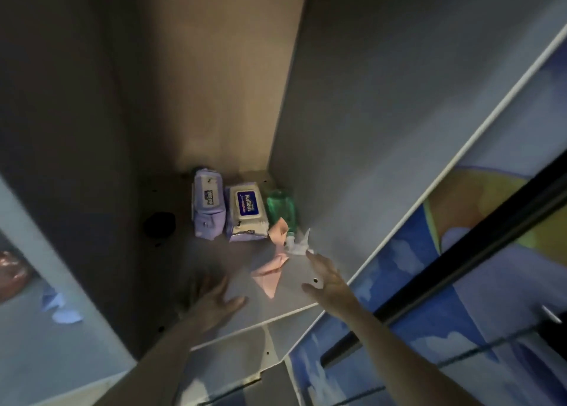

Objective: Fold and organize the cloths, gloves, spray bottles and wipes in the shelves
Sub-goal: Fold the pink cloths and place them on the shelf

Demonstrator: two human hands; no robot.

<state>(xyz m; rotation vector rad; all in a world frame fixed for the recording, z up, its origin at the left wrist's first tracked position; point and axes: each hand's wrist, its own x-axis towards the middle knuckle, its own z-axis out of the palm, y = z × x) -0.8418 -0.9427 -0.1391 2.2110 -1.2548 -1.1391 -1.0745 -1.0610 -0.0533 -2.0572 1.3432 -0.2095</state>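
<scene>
Two purple wipes packs [208,204] [245,215] lie side by side at the back of the grey shelf [214,261]. A green spray bottle [280,209] lies to their right, against the side wall. A pink cloth [270,272] lies crumpled in front of the bottle, with a white crumpled piece [299,243] beside it. My right hand [326,280] stretches open over the shelf, its fingertips almost at the white piece. My left hand [214,298] is open with spread fingers, low over the front of the shelf. Both hands hold nothing.
A dark round object [159,224] sits at the shelf's left. The cabinet's side walls [352,129] close in left and right. A blue patterned door [460,283] stands to the right. On the floor at left lie light blue items [61,309].
</scene>
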